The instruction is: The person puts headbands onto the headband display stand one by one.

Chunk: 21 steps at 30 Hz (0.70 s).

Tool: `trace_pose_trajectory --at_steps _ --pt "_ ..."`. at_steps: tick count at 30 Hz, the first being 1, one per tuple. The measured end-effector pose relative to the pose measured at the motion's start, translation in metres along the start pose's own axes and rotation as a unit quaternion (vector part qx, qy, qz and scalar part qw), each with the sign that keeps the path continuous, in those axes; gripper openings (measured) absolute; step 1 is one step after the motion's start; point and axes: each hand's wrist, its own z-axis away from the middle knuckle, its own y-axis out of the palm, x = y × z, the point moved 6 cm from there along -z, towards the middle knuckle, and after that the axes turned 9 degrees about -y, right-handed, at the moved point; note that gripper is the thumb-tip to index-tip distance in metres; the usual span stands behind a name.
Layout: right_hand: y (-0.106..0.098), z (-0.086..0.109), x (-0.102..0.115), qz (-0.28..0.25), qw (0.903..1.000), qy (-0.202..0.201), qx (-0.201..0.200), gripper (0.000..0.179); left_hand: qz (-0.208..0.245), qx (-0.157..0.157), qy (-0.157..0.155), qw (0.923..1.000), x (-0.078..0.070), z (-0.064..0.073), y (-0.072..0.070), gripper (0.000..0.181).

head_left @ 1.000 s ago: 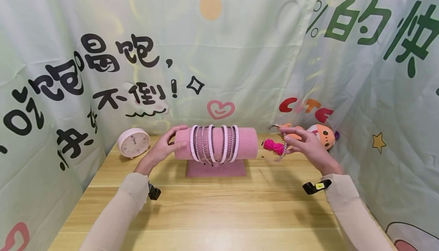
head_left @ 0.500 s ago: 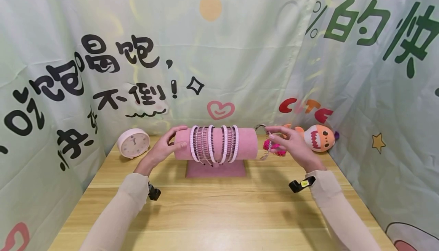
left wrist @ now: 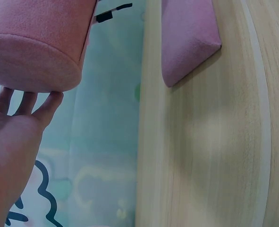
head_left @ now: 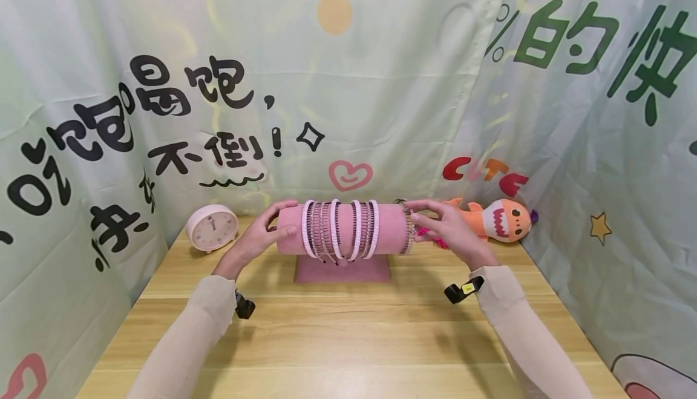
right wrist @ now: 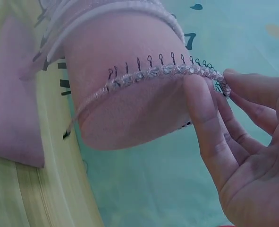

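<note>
A pink velvet headband stand (head_left: 392,224), a horizontal roll on a flat base, bears several white and dark toothed headbands (head_left: 336,229) round its middle. My left hand (head_left: 260,230) holds the roll's left end, thumb in front; in the left wrist view its fingertips touch the end's rim. My right hand (head_left: 449,232) pinches a beaded headband (right wrist: 153,72) with small wire loops along one edge, between thumb and fingers. This headband sits round the right end of the roll, close to its rim, apart from the others. Its far side is partly hidden.
A round pink clock (head_left: 212,227) stands at the back left of the wooden table (head_left: 327,338). An orange plush toy (head_left: 498,220) lies at the back right. Something bright pink (head_left: 440,243) shows partly behind my right hand. Printed curtains (head_left: 392,114) close off the back and sides.
My right hand has moved left with the beaded headband, from beside the stand to over the roll's right end. The left hand has kept its place on the stand.
</note>
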Motion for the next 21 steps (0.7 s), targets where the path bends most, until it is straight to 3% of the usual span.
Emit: trace_pose_trajectory --at_steps 8,21 --pt "0.003 -0.004 0.005 0.017 0.9999 0.000 0.004 0.051 -0.002 0.000 -0.002 1.0000 0.002 0.000 -0.001 0.068" --pt "0.008 -0.011 0.012 0.118 0.9912 -0.034 0.051 0.045 -0.008 -0.004 -0.005 1.0000 0.003 0.000 -0.001 0.068"
